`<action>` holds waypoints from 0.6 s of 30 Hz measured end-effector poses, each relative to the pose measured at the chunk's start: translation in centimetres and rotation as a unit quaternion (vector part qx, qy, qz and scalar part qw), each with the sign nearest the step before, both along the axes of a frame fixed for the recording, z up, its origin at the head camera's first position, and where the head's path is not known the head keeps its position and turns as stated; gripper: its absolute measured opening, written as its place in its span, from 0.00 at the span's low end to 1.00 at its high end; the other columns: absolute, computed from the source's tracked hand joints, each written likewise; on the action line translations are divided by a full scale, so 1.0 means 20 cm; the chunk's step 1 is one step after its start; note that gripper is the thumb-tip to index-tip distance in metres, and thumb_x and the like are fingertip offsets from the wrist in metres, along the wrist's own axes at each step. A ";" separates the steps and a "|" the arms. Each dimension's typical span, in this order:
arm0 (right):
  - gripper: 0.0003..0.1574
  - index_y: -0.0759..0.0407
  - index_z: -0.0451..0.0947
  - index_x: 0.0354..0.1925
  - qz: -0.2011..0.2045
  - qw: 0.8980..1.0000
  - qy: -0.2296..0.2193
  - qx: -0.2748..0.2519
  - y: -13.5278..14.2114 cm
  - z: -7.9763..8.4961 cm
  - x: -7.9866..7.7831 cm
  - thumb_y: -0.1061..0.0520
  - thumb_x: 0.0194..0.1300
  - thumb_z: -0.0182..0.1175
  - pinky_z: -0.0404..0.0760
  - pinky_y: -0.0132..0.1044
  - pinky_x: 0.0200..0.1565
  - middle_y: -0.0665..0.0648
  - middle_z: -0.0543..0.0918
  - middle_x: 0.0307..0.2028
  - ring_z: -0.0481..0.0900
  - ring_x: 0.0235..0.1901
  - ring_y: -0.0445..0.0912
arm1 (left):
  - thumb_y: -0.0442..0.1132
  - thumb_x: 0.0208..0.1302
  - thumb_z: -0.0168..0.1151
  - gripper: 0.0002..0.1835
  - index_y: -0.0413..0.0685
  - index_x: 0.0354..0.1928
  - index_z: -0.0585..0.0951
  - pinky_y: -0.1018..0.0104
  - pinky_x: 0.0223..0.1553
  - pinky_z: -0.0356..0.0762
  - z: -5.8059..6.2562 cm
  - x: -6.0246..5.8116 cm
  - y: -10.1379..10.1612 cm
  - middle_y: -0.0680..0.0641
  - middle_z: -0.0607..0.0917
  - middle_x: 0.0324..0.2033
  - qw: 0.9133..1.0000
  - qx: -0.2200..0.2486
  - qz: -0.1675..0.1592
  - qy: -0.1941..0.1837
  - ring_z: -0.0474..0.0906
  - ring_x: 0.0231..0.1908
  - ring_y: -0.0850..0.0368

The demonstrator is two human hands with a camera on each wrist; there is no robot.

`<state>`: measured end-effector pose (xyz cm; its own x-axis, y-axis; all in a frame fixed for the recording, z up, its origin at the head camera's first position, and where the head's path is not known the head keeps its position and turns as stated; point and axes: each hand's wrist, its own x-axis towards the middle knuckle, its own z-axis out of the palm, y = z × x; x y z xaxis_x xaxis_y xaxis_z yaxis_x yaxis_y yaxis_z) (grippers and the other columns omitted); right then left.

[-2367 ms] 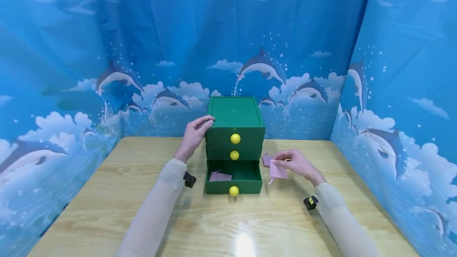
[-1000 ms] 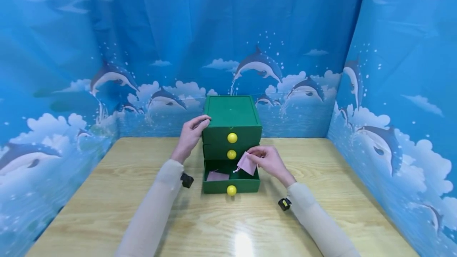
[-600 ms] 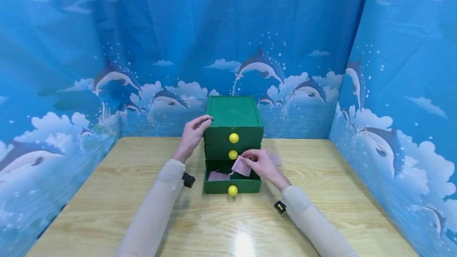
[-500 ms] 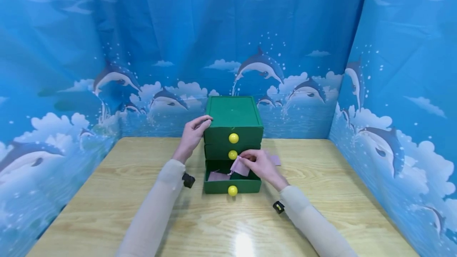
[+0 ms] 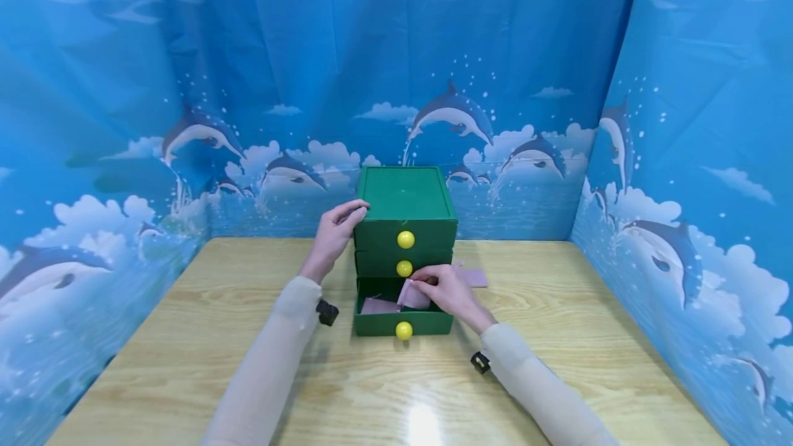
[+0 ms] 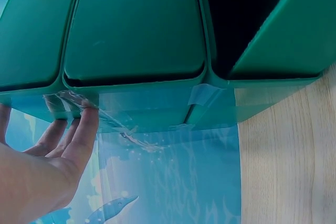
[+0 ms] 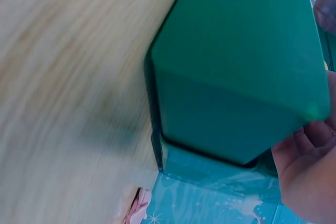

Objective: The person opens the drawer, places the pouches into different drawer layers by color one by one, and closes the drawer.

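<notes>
A green cabinet (image 5: pixel 405 193) with yellow knobs stands on the table, its bottom drawer (image 5: pixel 378 325) pulled out. My right hand (image 5: pixel 451 289) pinches a pink drawstring pouch (image 5: pixel 415 297) by its edge, low inside that drawer. Left of it in the drawer lies another pink pouch (image 5: pixel 378 306). In the right wrist view the drawer wall hides the held pouch and my fingertips. My left hand (image 5: pixel 334 234) rests at the cabinet's upper left edge; the left wrist view shows its fingers (image 6: pixel 84 135) extended against the side wall.
On the wooden table (image 5: pixel 396 384), right of the cabinet and behind my right hand, lies more pink pouch fabric (image 5: pixel 476 278). A blue dolphin-print curtain (image 5: pixel 297 88) closes off the back and both sides. The top and middle drawers are pushed in.
My right hand has carried the pouch leftward from beside the cabinet into the bottom drawer and lowered it. The left hand has stayed at the cabinet's edge.
</notes>
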<state>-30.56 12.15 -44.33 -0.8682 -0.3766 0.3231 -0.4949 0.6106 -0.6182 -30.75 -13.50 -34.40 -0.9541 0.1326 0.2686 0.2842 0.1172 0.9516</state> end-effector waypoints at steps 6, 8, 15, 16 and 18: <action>0.05 0.46 0.88 0.36 0.023 1.000 0.002 0.013 -0.03 -0.01 0.02 0.50 0.63 0.67 0.82 0.33 0.36 0.43 0.88 0.34 0.82 0.32 0.34 | 0.47 0.75 0.53 0.20 0.47 0.63 0.77 0.48 0.60 0.70 0.00 0.00 0.00 0.46 0.72 0.67 1.000 -0.002 0.003 -0.003 0.67 0.67 0.48; 0.05 0.46 0.89 0.36 0.036 0.999 0.005 0.016 -0.04 -0.01 0.02 0.50 0.63 0.67 0.81 0.28 0.35 0.43 0.88 0.34 0.83 0.33 0.33 | 0.47 0.75 0.53 0.20 0.47 0.62 0.77 0.48 0.60 0.70 0.00 0.00 0.01 0.46 0.72 0.67 1.000 -0.001 0.004 -0.002 0.67 0.67 0.48; 0.06 0.47 0.88 0.39 0.072 0.997 -0.013 0.026 -0.07 -0.01 0.03 0.52 0.66 0.65 0.81 0.28 0.38 0.43 0.89 0.34 0.83 0.35 0.33 | 0.47 0.75 0.53 0.20 0.47 0.62 0.77 0.47 0.61 0.69 0.00 0.00 0.01 0.45 0.72 0.67 1.000 0.001 0.007 -0.001 0.68 0.67 0.48; 0.06 0.47 0.88 0.39 0.075 0.997 -0.015 0.028 -0.07 -0.01 0.03 0.53 0.66 0.64 0.81 0.28 0.38 0.43 0.89 0.35 0.83 0.36 0.33 | 0.47 0.75 0.53 0.20 0.47 0.62 0.77 0.46 0.61 0.69 0.00 0.00 0.01 0.45 0.73 0.67 1.000 0.001 0.007 -0.001 0.68 0.67 0.48; 0.07 0.47 0.88 0.40 0.079 0.996 -0.017 0.033 -0.08 -0.01 0.03 0.53 0.67 0.63 0.81 0.28 0.39 0.44 0.89 0.36 0.83 0.36 0.34 | 0.47 0.74 0.53 0.20 0.47 0.62 0.77 0.46 0.62 0.68 0.00 0.00 0.01 0.45 0.73 0.66 1.000 0.002 0.007 -0.001 0.68 0.67 0.48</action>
<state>-29.92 10.57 -44.54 -0.8066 -0.5287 0.2642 -0.5673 0.5670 -0.5972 -30.70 -13.37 -34.48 -0.9561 0.1189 0.2680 0.2815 0.1174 0.9523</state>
